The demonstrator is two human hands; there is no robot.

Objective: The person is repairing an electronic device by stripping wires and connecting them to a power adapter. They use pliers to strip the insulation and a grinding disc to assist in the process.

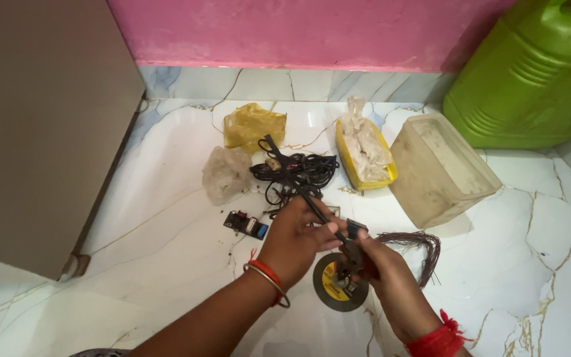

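Here, left hand (pixel 295 238) fingers pinch black cable (pixel 318 210), running diagonally up-left; right hand (pixel 388 277) fingers grip small black part (pixel 353 248).

home floor, marble tiles (pixel 166 231), pink wall (pixel 299 30)

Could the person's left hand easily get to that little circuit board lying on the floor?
Probably yes. The circuit board lies on bare marble just beside the left hand, nothing between, though its fingers currently pinch a black cable.

A green plastic jerrycan (pixel 535 73) stands by the pink wall (pixel 299 30), with a cloudy plastic tub (pixel 441 168), a yellow tray of white lumps (pixel 365 151) and a crumpled yellow bag (pixel 254 125) on the marble floor (pixel 166 218).
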